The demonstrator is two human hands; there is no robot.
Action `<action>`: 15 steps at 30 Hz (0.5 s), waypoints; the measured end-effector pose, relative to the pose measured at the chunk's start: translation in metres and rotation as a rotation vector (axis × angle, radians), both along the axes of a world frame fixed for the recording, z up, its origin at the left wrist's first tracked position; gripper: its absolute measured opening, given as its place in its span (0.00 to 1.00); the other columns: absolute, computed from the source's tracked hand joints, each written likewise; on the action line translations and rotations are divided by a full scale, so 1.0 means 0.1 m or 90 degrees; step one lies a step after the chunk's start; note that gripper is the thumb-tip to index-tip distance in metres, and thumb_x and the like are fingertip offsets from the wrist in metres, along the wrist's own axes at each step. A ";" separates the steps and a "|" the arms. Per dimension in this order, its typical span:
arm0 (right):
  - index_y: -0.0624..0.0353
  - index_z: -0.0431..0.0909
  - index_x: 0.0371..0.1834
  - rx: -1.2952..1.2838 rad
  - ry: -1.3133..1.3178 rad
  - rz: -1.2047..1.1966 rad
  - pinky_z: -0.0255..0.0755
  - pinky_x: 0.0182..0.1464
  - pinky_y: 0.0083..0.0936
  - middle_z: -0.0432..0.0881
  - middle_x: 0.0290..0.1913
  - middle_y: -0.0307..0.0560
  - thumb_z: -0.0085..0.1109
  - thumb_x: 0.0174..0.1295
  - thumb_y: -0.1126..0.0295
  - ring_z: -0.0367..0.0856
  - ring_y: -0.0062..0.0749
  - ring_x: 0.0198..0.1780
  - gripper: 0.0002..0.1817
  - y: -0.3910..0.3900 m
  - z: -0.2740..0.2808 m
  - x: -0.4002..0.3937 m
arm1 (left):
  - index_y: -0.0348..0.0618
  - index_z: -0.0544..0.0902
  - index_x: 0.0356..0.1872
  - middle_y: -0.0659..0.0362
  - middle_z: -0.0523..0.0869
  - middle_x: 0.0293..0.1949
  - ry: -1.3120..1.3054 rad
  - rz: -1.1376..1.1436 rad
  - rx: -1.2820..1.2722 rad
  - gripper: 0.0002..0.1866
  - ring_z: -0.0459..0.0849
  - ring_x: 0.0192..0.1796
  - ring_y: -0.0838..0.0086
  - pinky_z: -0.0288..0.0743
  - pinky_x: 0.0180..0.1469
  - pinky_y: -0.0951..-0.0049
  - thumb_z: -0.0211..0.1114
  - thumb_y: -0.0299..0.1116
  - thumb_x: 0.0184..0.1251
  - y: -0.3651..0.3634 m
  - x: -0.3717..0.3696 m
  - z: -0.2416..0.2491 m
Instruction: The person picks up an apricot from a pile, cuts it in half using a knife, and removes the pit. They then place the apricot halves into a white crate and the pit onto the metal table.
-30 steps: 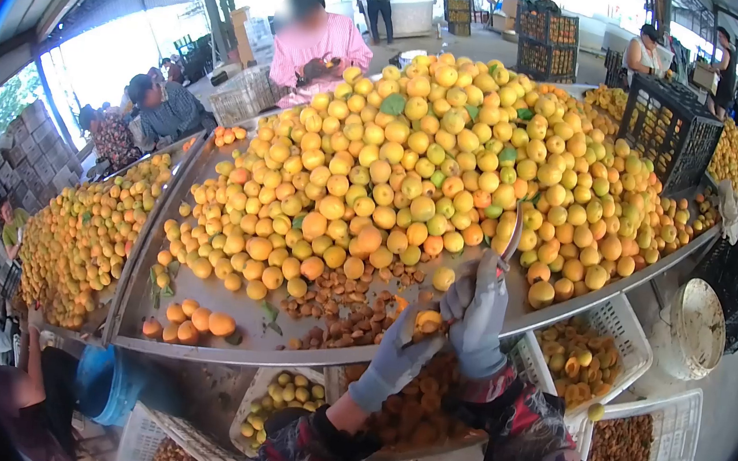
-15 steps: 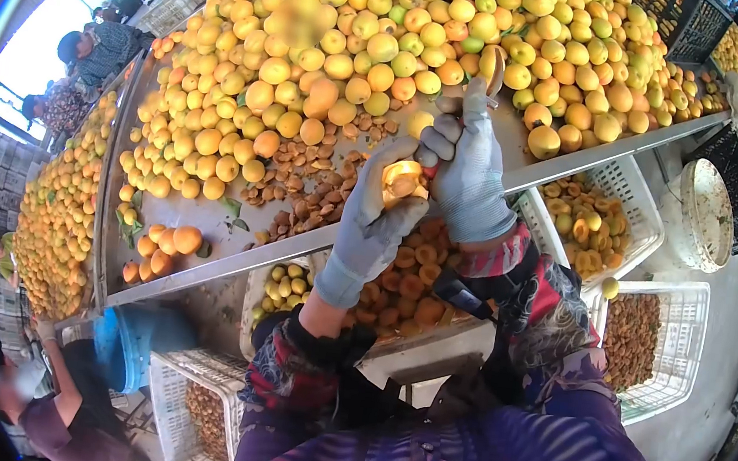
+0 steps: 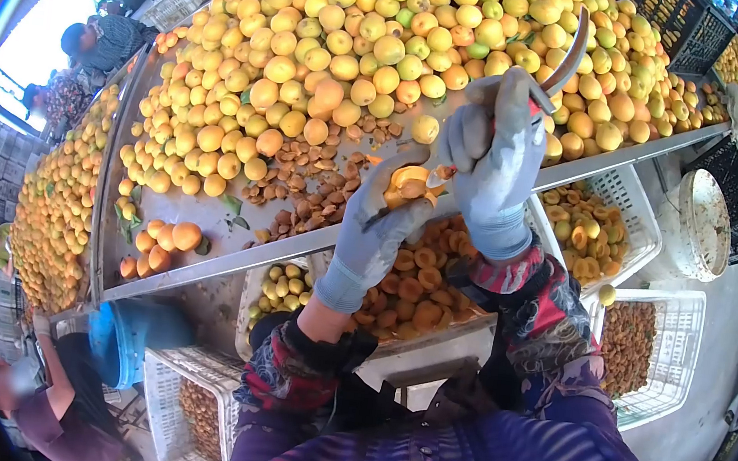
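My left hand (image 3: 378, 227), in a grey-blue glove, is closed around a cut apricot (image 3: 409, 183) whose orange hollow faces up. My right hand (image 3: 493, 158), gloved alike, grips a curved knife (image 3: 572, 58) with the blade pointing up and away over the fruit. A bit of its red handle shows by the thumb. At the lower edge of the right fist, close to the apricot, is a small brown piece (image 3: 441, 176) that looks like a pit. Below both hands is a crate of apricot halves (image 3: 423, 278). Loose pits (image 3: 311, 178) lie on the metal table (image 3: 227, 274).
Whole apricots (image 3: 315, 60) are heaped on the table. White crates stand below: one with halves (image 3: 654, 208), one with brown pits (image 3: 688, 349), another (image 3: 163, 398) at left. A white bucket (image 3: 706, 223) and blue bin (image 3: 105, 346) stand nearby. Other people work at left.
My right hand has turned and moved slightly right, swinging the blade up into plain view. A brown piece now shows between the hands. My left hand still holds the apricot.
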State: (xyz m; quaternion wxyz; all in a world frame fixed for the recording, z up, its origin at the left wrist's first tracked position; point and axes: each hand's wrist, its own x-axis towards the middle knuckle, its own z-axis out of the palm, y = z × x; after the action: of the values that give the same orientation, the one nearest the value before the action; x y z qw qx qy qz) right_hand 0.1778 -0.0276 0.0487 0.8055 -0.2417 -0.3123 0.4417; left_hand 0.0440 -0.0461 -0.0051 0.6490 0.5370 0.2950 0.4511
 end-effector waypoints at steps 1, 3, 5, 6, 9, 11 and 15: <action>0.60 0.72 0.33 0.018 -0.016 0.009 0.50 0.15 0.20 0.52 0.10 0.30 0.48 0.69 0.48 0.49 0.17 0.11 0.23 -0.01 -0.01 -0.02 | 0.38 0.64 0.66 0.61 0.78 0.39 -0.043 -0.028 -0.034 0.28 0.76 0.34 0.82 0.71 0.36 0.82 0.60 0.24 0.64 -0.02 0.01 0.02; 0.61 0.72 0.34 0.034 -0.027 0.008 0.51 0.14 0.20 0.53 0.10 0.31 0.47 0.70 0.50 0.49 0.17 0.10 0.22 -0.01 -0.06 -0.01 | 0.37 0.63 0.66 0.61 0.78 0.38 -0.060 -0.031 -0.034 0.29 0.75 0.32 0.82 0.70 0.34 0.82 0.59 0.24 0.64 -0.02 0.02 0.01; 0.65 0.72 0.33 0.093 -0.065 0.038 0.55 0.15 0.18 0.63 0.11 0.36 0.50 0.70 0.54 0.58 0.18 0.11 0.21 0.01 -0.11 0.02 | 0.36 0.62 0.67 0.61 0.78 0.37 -0.076 -0.034 -0.031 0.29 0.74 0.30 0.82 0.69 0.33 0.82 0.58 0.24 0.65 -0.02 0.04 0.01; 0.65 0.72 0.33 0.095 -0.066 0.037 0.55 0.15 0.18 0.63 0.11 0.36 0.50 0.70 0.54 0.58 0.18 0.11 0.21 0.01 -0.11 0.00 | 0.36 0.62 0.67 0.62 0.78 0.37 -0.079 -0.041 -0.039 0.29 0.74 0.30 0.83 0.69 0.33 0.83 0.57 0.24 0.65 -0.03 0.04 0.01; 0.63 0.72 0.33 0.020 -0.125 -0.040 0.53 0.15 0.17 0.64 0.11 0.36 0.49 0.71 0.54 0.59 0.17 0.11 0.20 -0.04 -0.12 -0.10 | 0.36 0.62 0.67 0.61 0.78 0.40 -0.066 -0.059 -0.048 0.28 0.76 0.34 0.82 0.71 0.37 0.81 0.57 0.23 0.64 -0.06 -0.03 -0.02; 0.58 0.71 0.33 0.010 -0.040 0.024 0.46 0.11 0.18 0.51 0.09 0.31 0.42 0.73 0.53 0.47 0.17 0.09 0.20 0.01 -0.07 -0.09 | 0.35 0.63 0.66 0.59 0.77 0.48 0.002 -0.032 -0.007 0.29 0.78 0.45 0.77 0.72 0.48 0.77 0.59 0.22 0.63 -0.05 -0.05 -0.05; 0.54 0.69 0.31 -0.023 0.115 0.110 0.44 0.12 0.18 0.50 0.10 0.29 0.42 0.72 0.48 0.45 0.16 0.09 0.21 0.04 -0.05 -0.05 | 0.35 0.64 0.65 0.55 0.74 0.58 0.173 0.040 0.279 0.30 0.73 0.61 0.67 0.64 0.63 0.69 0.63 0.22 0.60 -0.03 -0.04 -0.04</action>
State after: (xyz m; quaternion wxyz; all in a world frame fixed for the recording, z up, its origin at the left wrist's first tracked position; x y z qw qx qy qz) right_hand 0.1724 -0.0232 0.0438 0.7850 -0.1878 -0.2501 0.5348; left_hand 0.0397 -0.0494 -0.0091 0.4575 0.7110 0.2909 0.4478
